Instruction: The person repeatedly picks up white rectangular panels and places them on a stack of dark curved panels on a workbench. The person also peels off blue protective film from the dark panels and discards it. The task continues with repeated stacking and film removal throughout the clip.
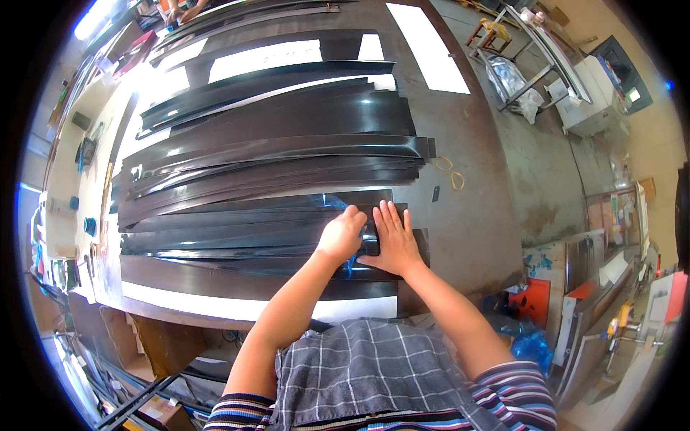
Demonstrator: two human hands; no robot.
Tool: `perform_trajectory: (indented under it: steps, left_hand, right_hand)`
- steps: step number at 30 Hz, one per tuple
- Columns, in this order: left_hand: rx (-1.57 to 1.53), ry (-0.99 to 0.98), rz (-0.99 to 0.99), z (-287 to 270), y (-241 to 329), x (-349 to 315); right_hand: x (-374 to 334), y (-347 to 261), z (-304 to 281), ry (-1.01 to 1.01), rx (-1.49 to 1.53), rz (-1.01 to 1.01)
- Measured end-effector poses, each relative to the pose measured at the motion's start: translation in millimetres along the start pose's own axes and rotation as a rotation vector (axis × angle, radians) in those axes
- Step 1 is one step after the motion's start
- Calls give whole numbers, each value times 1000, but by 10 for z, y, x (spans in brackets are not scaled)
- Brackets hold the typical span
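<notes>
Your left hand (343, 235) is curled closed on crinkled, translucent blue film (350, 267); its fingertips are hard to make out. Your right hand (394, 241) lies flat, fingers extended, gripping nothing, palm down on the right end of the dark strips (237, 241). These long, thin, glossy strips lie stacked in front of you on the smooth brown table (474, 158). Yellow loops (457, 179) lie beyond your right hand. The table's far edge is cut off.

Left fingers (352, 218) curled, right fingers (387, 214) flat
</notes>
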State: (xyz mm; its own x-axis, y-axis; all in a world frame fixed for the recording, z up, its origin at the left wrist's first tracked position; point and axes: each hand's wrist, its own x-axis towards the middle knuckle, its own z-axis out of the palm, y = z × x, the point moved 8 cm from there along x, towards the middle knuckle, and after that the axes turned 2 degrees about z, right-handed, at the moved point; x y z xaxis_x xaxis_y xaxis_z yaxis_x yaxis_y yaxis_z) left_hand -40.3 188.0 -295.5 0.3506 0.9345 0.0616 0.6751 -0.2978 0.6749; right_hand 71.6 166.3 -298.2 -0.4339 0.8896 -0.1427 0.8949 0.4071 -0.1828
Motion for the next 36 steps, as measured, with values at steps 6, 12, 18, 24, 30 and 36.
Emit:
perform_trajectory:
  steps: [6, 12, 18, 24, 30, 36]
  left_hand:
    - [104, 375, -191, -930, -625, -662]
    - [591, 964, -223, -2906, -2015, -2076]
    - [-685, 1361, -511, -4705, -3549, -3531]
    - [-1338, 800, -89, -3663, -2043, -2430]
    - [-291, -1021, -154, -2632, -1186, -3073]
    - [536, -219, -758, -4771, -4079, -3772]
  right_hand:
    - [-27, 34, 101, 45, -11, -21]
    - [-31, -24, 73, 17, -93, 10]
    - [-61, -247, -120, 16, -191, 173]
    - [193, -2016, 98, 101, 22, -68]
    - [838, -2484, 492, 22, -124, -23]
    - [836, -2400, 488, -19, -164, 20]
